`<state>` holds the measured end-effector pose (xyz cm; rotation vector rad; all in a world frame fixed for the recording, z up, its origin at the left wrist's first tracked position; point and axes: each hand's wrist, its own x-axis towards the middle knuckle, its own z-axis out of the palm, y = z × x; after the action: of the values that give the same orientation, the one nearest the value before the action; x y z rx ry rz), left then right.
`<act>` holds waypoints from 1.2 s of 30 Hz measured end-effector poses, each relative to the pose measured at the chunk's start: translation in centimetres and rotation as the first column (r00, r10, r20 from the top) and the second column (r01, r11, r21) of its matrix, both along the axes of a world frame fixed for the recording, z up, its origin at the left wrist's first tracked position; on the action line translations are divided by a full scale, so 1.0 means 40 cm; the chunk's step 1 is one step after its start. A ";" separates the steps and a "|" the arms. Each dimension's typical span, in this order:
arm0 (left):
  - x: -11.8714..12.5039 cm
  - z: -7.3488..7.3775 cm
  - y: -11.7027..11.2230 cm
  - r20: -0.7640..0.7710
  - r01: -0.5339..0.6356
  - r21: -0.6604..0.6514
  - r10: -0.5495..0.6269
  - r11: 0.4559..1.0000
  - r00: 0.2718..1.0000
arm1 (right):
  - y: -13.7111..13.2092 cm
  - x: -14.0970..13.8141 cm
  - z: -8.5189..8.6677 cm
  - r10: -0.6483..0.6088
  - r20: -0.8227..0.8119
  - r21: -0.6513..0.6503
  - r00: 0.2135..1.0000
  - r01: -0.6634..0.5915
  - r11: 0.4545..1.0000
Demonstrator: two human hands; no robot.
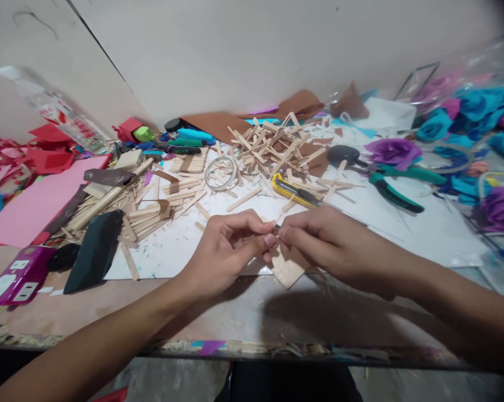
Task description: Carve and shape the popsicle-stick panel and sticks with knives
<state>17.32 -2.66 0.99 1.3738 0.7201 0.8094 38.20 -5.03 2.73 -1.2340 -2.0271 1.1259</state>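
Since both the left hand (224, 248) and right hand (319, 240) pinch it, the thin wooden panel (288, 268) looks light, stiff, brittle, best gripped by its edges

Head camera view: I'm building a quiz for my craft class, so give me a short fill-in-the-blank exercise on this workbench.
1. Both hands, left hand and right hand, pinch a flat panel made of ____ sticks.
2. The utility knife behind the hands has a ____ body.
3. The pliers have ____ handles.
4. The paper rose nearest the pliers is ____.

Missing words: wooden; yellow; green; purple
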 end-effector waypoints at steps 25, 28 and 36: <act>0.019 -0.014 -0.027 -0.087 -0.245 0.082 0.251 0.966 0.964 | 0.023 0.014 -0.001 -0.072 -0.060 0.115 0.996 0.079 0.990; 0.008 -0.020 -0.029 -0.163 -0.180 0.284 0.232 0.942 0.959 | 0.015 0.015 -0.001 -0.122 -0.108 0.188 0.987 0.141 0.972; 0.005 -0.034 -0.022 -0.152 -0.168 0.354 0.234 0.920 0.960 | -0.001 -0.007 -0.024 -0.097 -0.040 0.240 0.995 0.104 0.965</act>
<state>17.50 -3.53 -0.35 1.7247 0.9148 1.0079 37.93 -5.09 1.76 -1.1754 -1.9886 0.8167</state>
